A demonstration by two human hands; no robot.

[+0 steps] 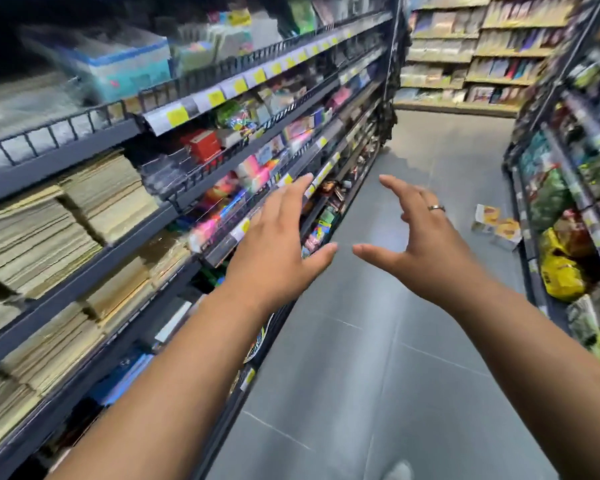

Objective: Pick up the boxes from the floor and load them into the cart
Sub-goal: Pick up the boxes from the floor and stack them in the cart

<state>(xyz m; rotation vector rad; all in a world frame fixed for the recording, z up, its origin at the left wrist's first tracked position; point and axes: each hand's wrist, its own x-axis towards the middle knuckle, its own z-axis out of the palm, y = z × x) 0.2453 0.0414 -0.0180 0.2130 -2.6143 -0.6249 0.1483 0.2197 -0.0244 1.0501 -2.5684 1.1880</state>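
On the floor point(413, 358) ahead lie boxes point(496, 225); left hand point(278, 244) and right hand point(426, 240) spread, empty. Cart unseen: a long carry risks drops.

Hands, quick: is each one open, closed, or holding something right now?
Left hand: open, fingers straight, holding nothing.
Right hand: open, fingers loosely curved, holding nothing.

Bright, even store light seems to come from overhead; the grey floor point(413, 341) carries only faint shadows. The top left corner falls nearly black. Motion blur smears the left shelves point(118, 98) and right shelves point(575, 202), while the left hand point(274, 247) and right hand point(426, 247) are sharper. Shelf lines bow at the edges. The boxes point(496, 225) look soft and smeared.
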